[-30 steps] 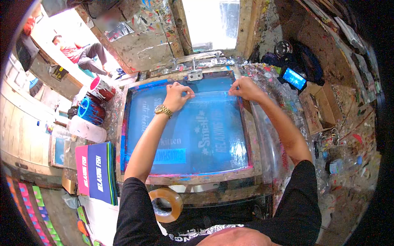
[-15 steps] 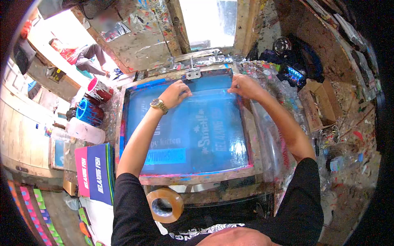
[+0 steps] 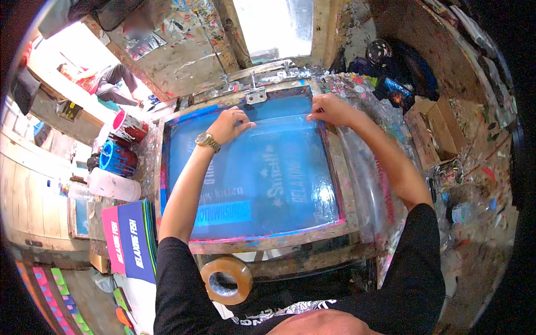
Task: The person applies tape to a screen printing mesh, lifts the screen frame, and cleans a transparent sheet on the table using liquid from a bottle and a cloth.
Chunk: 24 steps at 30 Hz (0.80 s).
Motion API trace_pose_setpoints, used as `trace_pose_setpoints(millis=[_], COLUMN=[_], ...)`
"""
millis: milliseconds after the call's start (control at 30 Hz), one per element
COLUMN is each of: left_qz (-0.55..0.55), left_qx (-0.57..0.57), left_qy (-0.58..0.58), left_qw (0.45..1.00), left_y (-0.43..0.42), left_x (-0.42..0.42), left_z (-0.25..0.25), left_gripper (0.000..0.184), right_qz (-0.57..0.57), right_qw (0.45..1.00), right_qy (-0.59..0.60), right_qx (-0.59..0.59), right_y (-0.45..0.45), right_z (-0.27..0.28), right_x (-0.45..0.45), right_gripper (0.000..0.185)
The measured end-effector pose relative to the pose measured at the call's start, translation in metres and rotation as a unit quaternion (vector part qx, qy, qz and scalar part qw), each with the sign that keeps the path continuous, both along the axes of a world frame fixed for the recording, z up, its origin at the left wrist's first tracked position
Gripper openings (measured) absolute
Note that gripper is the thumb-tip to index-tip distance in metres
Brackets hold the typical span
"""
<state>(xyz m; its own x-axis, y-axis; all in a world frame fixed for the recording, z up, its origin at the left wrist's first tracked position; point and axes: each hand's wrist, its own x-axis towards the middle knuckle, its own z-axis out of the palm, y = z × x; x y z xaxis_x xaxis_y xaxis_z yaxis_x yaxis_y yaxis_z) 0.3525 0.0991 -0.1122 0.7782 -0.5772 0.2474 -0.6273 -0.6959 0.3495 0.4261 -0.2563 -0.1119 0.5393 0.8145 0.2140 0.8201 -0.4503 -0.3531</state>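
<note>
A blue printing screen point(image 3: 262, 178) in a worn wooden frame lies before me, with pale mirrored lettering and a brighter blue patch of tape near its lower edge. Across its upper part runs a strip of clear tape point(image 3: 281, 119), stretched between my hands. My left hand point(image 3: 231, 125), wearing a gold watch point(image 3: 207, 142) on the wrist, pinches one end. At the other end, near the frame's right side, my right hand point(image 3: 329, 110) pinches the strip. I cannot tell how much of the strip touches the mesh. A roll of brown packing tape point(image 3: 227, 280) stands out close to my body.
Paint-stained buckets point(image 3: 118, 158) and a translucent container point(image 3: 115, 185) stand left, above printed pink and blue sheets point(image 3: 133, 239). A metal hinge clamp point(image 3: 256, 96) holds the frame's far edge. A cardboard box point(image 3: 432, 131) sits right. A person point(image 3: 106, 81) reclines beyond the opening.
My view has shifted slightly. Both hands keep their pinch on the tape strip at the screen's upper part, with little movement relative to the frame.
</note>
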Motion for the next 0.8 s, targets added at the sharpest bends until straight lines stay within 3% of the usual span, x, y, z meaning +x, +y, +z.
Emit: trace_pose_setpoints(millis=[67, 233, 333, 400, 533, 800], left_qz=[0.029, 0.061, 0.075, 0.085, 0.103, 0.101], left_qx=[-0.077, -0.075, -0.081, -0.089, -0.087, -0.116], left_qy=[-0.007, 0.077, 0.126, 0.147, 0.144, 0.121], left_qw=[0.997, 0.992, 0.986, 0.981, 0.980, 0.981], left_y=[-0.001, -0.007, -0.007, -0.007, -0.010, -0.011], left_x=[-0.005, -0.008, -0.003, 0.000, 0.002, 0.005], left_z=[0.000, -0.005, -0.011, -0.015, -0.018, -0.025], left_gripper=[0.031, 0.037, 0.038, 0.038, 0.031, 0.024], right_qz=[0.007, 0.016, -0.022, -0.012, -0.016, -0.028], right_qw=[1.000, 0.997, 0.992, 0.993, 0.981, 0.981], right_qy=[0.023, 0.065, 0.091, -0.072, -0.085, -0.039], right_qx=[0.015, 0.022, -0.083, -0.097, -0.176, -0.187], right_y=[-0.001, 0.003, 0.010, 0.020, 0.040, 0.043], right_z=[0.001, 0.008, 0.019, 0.020, 0.011, -0.001], right_x=[0.002, 0.005, 0.000, -0.013, -0.017, -0.008], right_gripper=[0.039, 0.031, 0.028, 0.039, 0.050, 0.032])
